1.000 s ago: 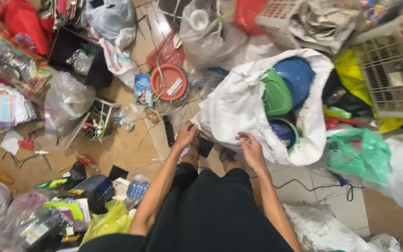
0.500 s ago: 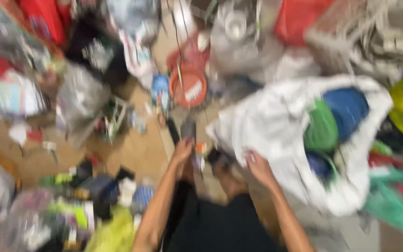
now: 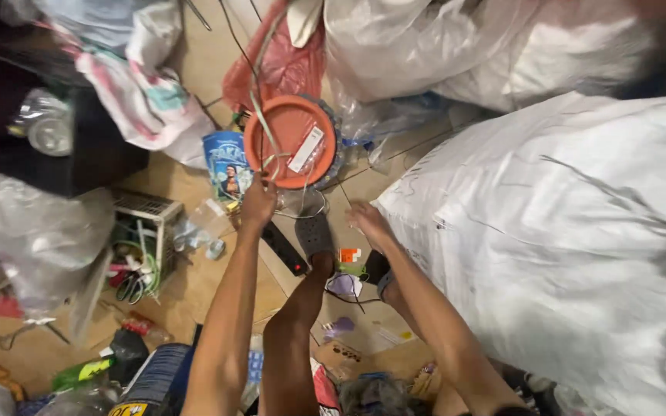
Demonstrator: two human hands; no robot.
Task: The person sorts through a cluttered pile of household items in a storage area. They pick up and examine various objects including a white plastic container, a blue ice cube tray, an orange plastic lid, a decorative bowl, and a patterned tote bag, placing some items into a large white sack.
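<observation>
My left hand reaches forward to the near rim of a round orange plastic dish. It lies against a blue printed tin and a thin pale cord that runs over the dish. Its fingers are curled under, and any hold is hidden. My right hand rests with fingers apart on the tiled floor, touching the edge of a big white sack. Between the hands, my leg stretches out with a grey clog on the foot. A black flat bar lies by the clog.
Clutter rings the floor: a black box with a clear bottle at left, a white wire basket with scissors, crumpled clear bags, a red bag, more white sacks behind, and bottles and packets near my knees.
The view has closed in and tilted forward. My left hand has stretched out from near my legs to the orange dish, and my right hand has moved to the sack's edge.
</observation>
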